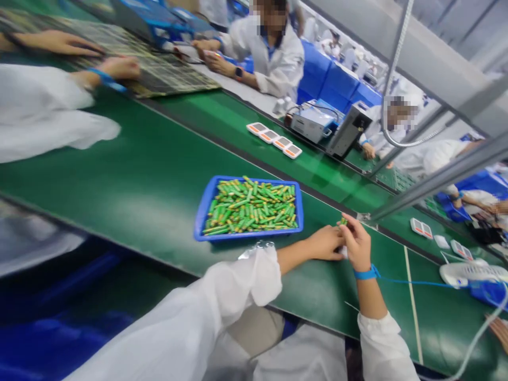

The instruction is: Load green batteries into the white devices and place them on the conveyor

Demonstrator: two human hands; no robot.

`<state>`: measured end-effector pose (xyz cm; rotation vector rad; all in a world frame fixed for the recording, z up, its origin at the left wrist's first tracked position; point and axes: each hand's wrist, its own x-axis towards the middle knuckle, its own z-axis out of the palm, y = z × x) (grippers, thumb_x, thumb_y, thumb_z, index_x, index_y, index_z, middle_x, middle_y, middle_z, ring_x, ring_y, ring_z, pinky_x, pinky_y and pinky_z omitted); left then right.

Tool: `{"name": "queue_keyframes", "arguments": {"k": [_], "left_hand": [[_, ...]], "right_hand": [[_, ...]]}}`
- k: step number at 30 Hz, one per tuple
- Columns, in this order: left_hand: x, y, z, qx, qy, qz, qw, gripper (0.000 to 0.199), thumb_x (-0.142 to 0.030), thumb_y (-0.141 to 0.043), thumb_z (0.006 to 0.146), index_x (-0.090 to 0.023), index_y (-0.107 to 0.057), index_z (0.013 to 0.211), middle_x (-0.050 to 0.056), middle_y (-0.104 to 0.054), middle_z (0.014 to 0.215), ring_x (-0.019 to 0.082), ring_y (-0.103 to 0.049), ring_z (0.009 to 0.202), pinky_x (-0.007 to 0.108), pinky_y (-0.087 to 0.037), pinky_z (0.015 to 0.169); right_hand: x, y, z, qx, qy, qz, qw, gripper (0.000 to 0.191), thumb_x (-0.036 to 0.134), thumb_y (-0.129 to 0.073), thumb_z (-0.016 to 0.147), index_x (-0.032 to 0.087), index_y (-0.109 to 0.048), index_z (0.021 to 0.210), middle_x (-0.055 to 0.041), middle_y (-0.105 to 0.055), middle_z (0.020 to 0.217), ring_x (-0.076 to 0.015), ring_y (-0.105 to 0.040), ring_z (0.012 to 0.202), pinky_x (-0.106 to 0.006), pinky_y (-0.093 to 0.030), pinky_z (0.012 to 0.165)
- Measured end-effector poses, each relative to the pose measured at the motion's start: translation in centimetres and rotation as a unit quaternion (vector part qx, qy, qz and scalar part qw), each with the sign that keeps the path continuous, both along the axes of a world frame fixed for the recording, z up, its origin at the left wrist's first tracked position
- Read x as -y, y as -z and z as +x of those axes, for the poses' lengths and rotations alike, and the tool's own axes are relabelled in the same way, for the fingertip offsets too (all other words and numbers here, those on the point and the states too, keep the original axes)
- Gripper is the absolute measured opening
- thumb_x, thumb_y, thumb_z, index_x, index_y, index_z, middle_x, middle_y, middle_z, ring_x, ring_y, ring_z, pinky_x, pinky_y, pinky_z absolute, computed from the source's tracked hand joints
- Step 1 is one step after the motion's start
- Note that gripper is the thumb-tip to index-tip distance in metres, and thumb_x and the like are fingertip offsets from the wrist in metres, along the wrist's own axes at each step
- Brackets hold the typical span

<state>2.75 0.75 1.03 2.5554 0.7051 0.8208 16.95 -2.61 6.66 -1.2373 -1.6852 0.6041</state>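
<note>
My right hand (357, 242), with a blue strap round its wrist, pinches a small green-and-yellow piece (343, 221) at its fingertips. Close against it, my left hand (326, 243) is curled with its fingers closed; what they hold is hidden. A small whitish thing (344, 254) shows between the two hands, too blurred to name. To the left of my hands, a blue plastic tray (300, 209) stands on the green work surface (138, 174), heaped with small green cylindrical pieces with yellowish ends (252, 206).
Crumpled foil (257, 248) lies by my left cuff. White-and-orange devices (273, 139) line the far strip. A metal post (436, 177) slants across the right, near a white power strip (472, 272). A co-worker's hands (119, 69) rest on circuit-board panels (174, 79) at left.
</note>
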Motion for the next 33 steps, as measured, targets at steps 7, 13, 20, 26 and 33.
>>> {"name": "queue_keyframes", "arguments": {"k": [7,13,20,26,33], "left_hand": [[-1.3,0.9,-1.4,-0.021,-0.007,-0.053,0.998,0.037,-0.042,-0.086,0.097,-0.024,-0.072,0.127,0.008,-0.075,0.140,0.030,-0.067,0.130,0.042,-0.049,0.105],[-1.3,0.9,-1.7,-0.029,-0.005,-0.078,0.997,0.039,-0.041,-0.086,0.098,-0.026,-0.072,0.131,0.008,-0.073,0.147,0.031,-0.065,0.137,0.044,-0.048,0.110],[-1.2,0.9,-2.0,-0.025,0.004,-0.092,0.995,0.037,-0.044,-0.085,0.099,-0.028,-0.074,0.130,0.008,-0.073,0.146,0.031,-0.066,0.135,0.045,-0.049,0.110],[-1.1,0.8,-2.1,-0.023,0.004,-0.095,0.995,0.037,-0.046,-0.084,0.100,-0.028,-0.075,0.131,0.009,-0.073,0.148,0.032,-0.066,0.135,0.048,-0.050,0.113],[-1.1,0.7,-2.1,-0.028,0.002,-0.098,0.995,0.035,-0.045,-0.085,0.100,-0.028,-0.075,0.129,0.009,-0.073,0.148,0.032,-0.066,0.135,0.048,-0.049,0.114]], "right_hand": [[3.4,5.0,10.6,-0.092,0.127,-0.039,0.987,0.030,0.047,-0.079,0.098,0.022,-0.072,0.113,-0.0113,-0.085,0.107,-0.0222,-0.078,0.086,-0.033,-0.062,0.072],[3.8,5.3,9.6,0.024,0.055,-0.023,0.998,0.016,0.039,-0.075,0.104,0.025,-0.080,0.110,-0.0067,-0.084,0.107,-0.0204,-0.076,0.085,-0.034,-0.062,0.080],[3.9,5.0,9.3,0.101,0.044,0.017,0.994,0.017,0.029,-0.066,0.109,0.028,-0.084,0.112,-0.0069,-0.086,0.116,-0.0240,-0.080,0.099,-0.039,-0.065,0.092],[4.2,5.2,10.4,0.122,0.009,-0.009,0.992,0.021,0.030,-0.067,0.109,0.031,-0.085,0.120,-0.0053,-0.087,0.121,-0.0269,-0.083,0.113,-0.046,-0.063,0.108],[4.7,5.5,11.5,0.162,-0.032,0.005,0.986,0.030,0.025,-0.063,0.112,0.034,-0.084,0.131,-0.0051,-0.083,0.137,-0.0271,-0.079,0.128,-0.046,-0.062,0.114]]}}
